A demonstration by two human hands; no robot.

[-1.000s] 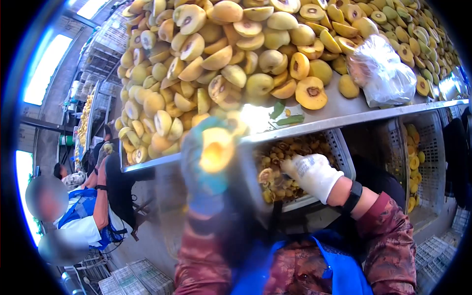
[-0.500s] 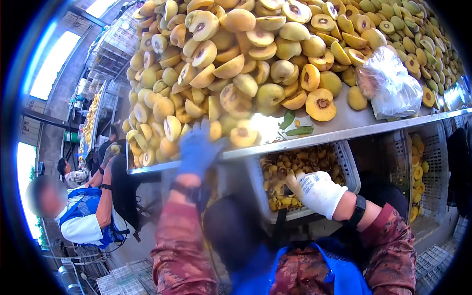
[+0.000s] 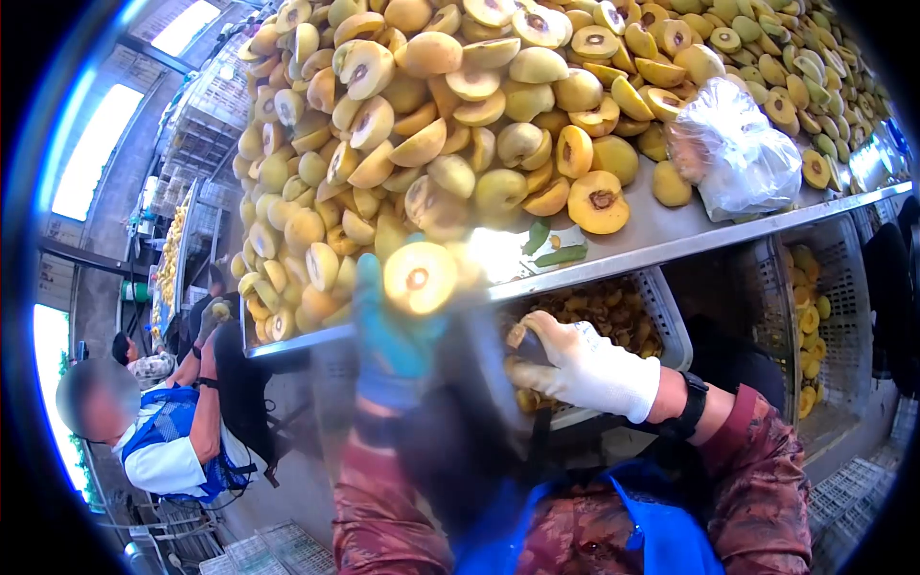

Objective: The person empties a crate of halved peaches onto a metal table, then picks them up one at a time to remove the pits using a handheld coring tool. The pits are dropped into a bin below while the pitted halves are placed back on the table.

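My left hand (image 3: 391, 350), in a blue-green glove, grips a halved yellow peach (image 3: 420, 278), its cut face and pit area turned up. It is just over the metal table's front edge (image 3: 613, 261), blurred by motion. My right hand (image 3: 599, 369), in a white glove, is closed above a crate of scraps (image 3: 676, 321). A small brownish end (image 3: 517, 335) shows at its fingertips; what it belongs to I cannot make out. A large heap of peach halves (image 3: 450, 134) covers the table beyond both hands.
A clear plastic bag (image 3: 743, 158) and green leaves (image 3: 556, 251) lie on the table. Another crate with peach pieces (image 3: 829, 316) stands below at right. A person in a blue vest (image 3: 177, 431) sits at left. Stacked crates (image 3: 278, 551) are at the lower left.
My left hand has come from the heap's edge with a peach half in it, turned palm up. My right hand has moved slightly left and up. The view has shifted a little.
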